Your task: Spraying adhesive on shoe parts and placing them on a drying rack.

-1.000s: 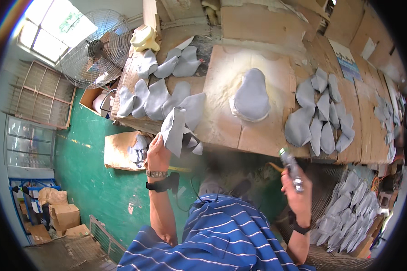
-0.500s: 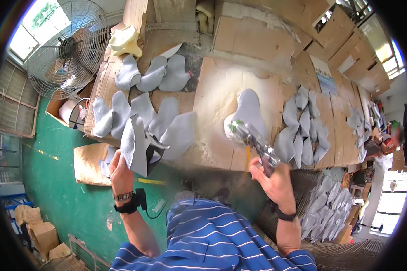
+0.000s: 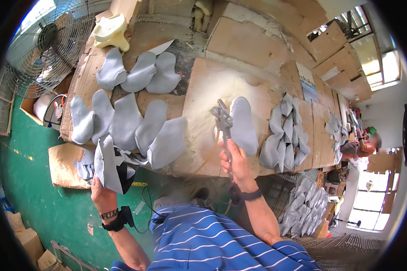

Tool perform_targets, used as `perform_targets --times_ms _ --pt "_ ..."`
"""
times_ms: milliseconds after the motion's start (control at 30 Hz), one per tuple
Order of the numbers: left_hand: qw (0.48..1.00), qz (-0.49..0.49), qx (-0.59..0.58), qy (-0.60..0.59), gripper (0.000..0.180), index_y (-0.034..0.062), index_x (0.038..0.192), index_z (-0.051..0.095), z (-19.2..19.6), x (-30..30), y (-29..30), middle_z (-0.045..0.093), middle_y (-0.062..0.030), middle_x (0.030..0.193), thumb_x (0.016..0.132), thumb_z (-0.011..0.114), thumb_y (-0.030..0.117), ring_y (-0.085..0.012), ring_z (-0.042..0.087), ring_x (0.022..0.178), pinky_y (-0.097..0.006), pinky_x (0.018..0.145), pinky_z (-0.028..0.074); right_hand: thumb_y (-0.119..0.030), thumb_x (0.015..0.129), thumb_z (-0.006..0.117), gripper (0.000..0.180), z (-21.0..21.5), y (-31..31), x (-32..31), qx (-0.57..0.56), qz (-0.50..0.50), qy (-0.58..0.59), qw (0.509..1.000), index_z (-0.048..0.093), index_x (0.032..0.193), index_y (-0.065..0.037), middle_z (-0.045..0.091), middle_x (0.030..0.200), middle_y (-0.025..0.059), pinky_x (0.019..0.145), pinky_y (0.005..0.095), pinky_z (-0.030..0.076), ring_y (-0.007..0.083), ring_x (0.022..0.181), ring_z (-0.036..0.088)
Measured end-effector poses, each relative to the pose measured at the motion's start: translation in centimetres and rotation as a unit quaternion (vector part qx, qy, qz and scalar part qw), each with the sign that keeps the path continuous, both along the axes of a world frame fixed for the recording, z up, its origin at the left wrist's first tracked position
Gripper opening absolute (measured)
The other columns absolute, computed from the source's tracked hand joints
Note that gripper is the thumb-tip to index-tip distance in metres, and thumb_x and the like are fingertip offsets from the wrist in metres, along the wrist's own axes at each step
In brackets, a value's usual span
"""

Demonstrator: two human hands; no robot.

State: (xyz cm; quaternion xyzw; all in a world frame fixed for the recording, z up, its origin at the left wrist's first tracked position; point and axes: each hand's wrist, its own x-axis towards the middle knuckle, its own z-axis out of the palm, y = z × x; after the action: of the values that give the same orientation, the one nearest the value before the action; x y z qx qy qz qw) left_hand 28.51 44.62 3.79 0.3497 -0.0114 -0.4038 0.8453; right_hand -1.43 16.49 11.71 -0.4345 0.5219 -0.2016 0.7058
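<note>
My right hand (image 3: 237, 165) is wrapped round the handle of a metal spray gun (image 3: 223, 118), which is held over a cardboard sheet caked with pale residue. A thin yellowish hose hangs from the gun. Just right of the gun, a flat grey insole-shaped piece (image 3: 244, 128) lies on that sheet (image 3: 196, 99). At the table's front left, my left hand (image 3: 103, 195) pinches a few grey pieces (image 3: 106, 165) with dark undersides, held upright off the edge. More curved grey pieces (image 3: 125, 119) lie in rows on the left part of the table.
Overlapping grey pieces (image 3: 285, 133) cover the table right of the sheet. A cream moulded form (image 3: 111, 31) stands at the back left, near a wire-cage fan (image 3: 47, 38). Below right is a heap of grey pieces (image 3: 303, 203). A person (image 3: 359, 144) is at the far right.
My right hand has swung the spray gun left, off the piece on the sheet, and tilted it more upright. My left hand still holds its pieces. The view has shifted right.
</note>
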Motion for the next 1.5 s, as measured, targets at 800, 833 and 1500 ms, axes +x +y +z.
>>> perform_targets --times_ms 800,833,1500 --pt "0.993 0.028 0.095 -0.057 0.032 -0.0021 0.122 0.054 2.1 1.3 -0.8 0.065 -0.0093 0.114 0.099 0.056 0.019 -0.0172 0.064 0.101 -0.030 0.088 0.050 -0.033 0.093 0.059 0.034 -12.4 -8.1 9.7 -0.414 0.086 0.335 0.842 0.059 0.101 0.000 0.068 0.086 0.0244 0.072 0.0510 0.049 0.0448 0.079 0.064" --pt "0.993 0.019 0.090 -0.071 0.030 -0.0022 0.121 0.054 2.5 1.3 -0.3 0.066 -0.0089 0.112 0.099 0.057 0.018 -0.0165 0.064 0.099 -0.029 0.087 0.050 -0.032 0.093 0.059 0.033 -14.0 -8.9 11.3 -0.424 0.071 0.371 0.823 0.060 0.102 0.000 0.068 0.087 0.0243 0.072 0.0512 0.050 0.0440 0.082 0.065" --pt "0.929 -0.130 0.228 -0.261 0.017 0.0013 0.104 0.064 7.3 0.6 -0.3 0.066 0.0008 0.094 0.092 0.065 0.013 -0.0061 0.058 0.083 -0.021 0.075 0.045 -0.014 0.087 0.066 0.019 -10.3 5.2 5.7 -0.355 0.228 0.112 0.900 0.070 0.099 0.000 0.068 0.091 0.0161 0.074 0.0358 0.053 0.0265 0.080 0.067"
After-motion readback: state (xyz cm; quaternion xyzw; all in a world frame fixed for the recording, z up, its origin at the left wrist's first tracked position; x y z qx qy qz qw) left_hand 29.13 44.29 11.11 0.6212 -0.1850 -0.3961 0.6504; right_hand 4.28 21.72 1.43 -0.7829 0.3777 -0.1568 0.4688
